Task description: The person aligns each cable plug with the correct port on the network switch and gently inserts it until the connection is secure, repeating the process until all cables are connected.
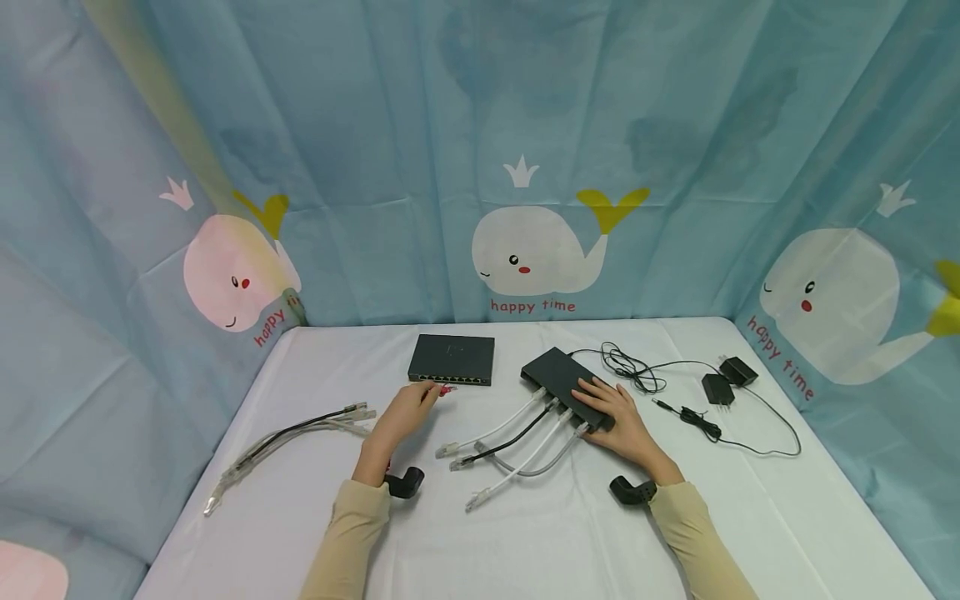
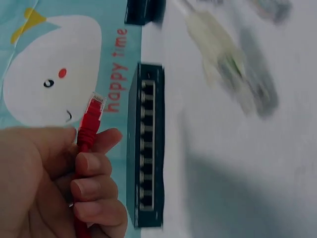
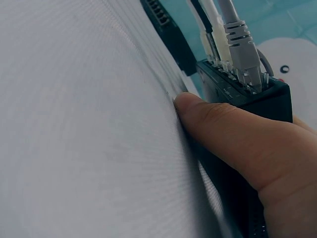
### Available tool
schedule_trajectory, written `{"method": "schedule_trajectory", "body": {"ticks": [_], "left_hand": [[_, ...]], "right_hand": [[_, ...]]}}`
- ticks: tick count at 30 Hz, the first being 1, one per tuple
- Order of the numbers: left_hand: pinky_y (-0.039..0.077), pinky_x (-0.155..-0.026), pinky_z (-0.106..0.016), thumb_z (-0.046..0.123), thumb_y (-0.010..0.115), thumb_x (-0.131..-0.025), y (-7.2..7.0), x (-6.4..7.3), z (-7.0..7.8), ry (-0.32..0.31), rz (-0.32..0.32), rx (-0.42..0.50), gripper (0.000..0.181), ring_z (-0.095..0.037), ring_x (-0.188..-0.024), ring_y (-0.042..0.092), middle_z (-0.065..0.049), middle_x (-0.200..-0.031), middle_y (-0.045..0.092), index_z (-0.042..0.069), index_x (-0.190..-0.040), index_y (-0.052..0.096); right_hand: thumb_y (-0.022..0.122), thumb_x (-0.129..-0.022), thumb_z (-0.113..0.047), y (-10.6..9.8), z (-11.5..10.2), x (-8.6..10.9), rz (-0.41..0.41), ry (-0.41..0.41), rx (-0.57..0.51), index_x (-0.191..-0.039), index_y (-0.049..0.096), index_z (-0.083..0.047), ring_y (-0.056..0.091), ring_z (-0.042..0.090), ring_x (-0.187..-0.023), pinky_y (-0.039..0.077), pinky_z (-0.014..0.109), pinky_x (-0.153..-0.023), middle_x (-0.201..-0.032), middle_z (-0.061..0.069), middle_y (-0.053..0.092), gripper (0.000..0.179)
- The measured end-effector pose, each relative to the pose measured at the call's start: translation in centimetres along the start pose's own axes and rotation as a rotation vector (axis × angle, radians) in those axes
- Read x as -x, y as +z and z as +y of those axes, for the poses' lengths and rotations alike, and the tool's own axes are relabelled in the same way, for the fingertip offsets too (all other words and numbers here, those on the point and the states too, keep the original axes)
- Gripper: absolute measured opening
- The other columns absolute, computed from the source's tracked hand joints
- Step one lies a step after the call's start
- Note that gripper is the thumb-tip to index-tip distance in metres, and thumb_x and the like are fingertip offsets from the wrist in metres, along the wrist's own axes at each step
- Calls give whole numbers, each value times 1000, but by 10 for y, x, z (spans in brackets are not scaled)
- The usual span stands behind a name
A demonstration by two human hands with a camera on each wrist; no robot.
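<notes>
My left hand (image 1: 406, 414) pinches a red Ethernet cable (image 2: 89, 124), its clear plug pointing up past the fingers in the left wrist view. Just beyond that hand lies a black network switch (image 1: 452, 354), its row of ports facing me. My right hand (image 1: 621, 422) grips a second black network switch (image 1: 557, 375), set at an angle, with fingers over its top and the thumb (image 3: 218, 119) along its side by the tablecloth. Several Ethernet cables, white, black and grey, are plugged into that switch; one white cable (image 1: 532, 462) trails toward me.
A bundle of grey and black cables (image 1: 288, 433) lies at the left. Two black power adapters (image 1: 717, 388) with thin cords (image 1: 630, 367) are at the right; one cord runs to the back of the angled switch. A whale-print curtain (image 1: 420, 167) surrounds the white table (image 1: 480, 558).
</notes>
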State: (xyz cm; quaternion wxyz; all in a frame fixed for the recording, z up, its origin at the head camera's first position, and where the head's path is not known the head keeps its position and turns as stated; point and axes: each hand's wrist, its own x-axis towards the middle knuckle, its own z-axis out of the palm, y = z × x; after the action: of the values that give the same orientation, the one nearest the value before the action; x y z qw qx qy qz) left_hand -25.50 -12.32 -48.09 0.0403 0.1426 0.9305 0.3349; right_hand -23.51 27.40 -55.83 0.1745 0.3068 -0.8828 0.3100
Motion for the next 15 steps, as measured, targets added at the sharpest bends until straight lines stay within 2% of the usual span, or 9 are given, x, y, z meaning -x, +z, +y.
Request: {"method": "schedule_trajectory", "body": {"ticks": [7,15], "left_hand": [[35,-57,-29,22,47,-98,10,-7,15,36,23,23,27,-15,-60,41,-9,-72,54,2,-94,64],[34,-52,-26,24,51,-96,25,-18,30,30,70,39,24,-13,-55,41,-1,-66,52,4,-93,66]], "right_hand": [[83,-67,-22,-1,0,0,3,-13,5,-132,53,-14,31,41,-131,12,67,-100,-141,15,42,73],[83,-67,-21,-1,-1,0,-2,-6,3,-132,53,-13,31,41,-131,13,67,-100,-141,15,42,73]]}}
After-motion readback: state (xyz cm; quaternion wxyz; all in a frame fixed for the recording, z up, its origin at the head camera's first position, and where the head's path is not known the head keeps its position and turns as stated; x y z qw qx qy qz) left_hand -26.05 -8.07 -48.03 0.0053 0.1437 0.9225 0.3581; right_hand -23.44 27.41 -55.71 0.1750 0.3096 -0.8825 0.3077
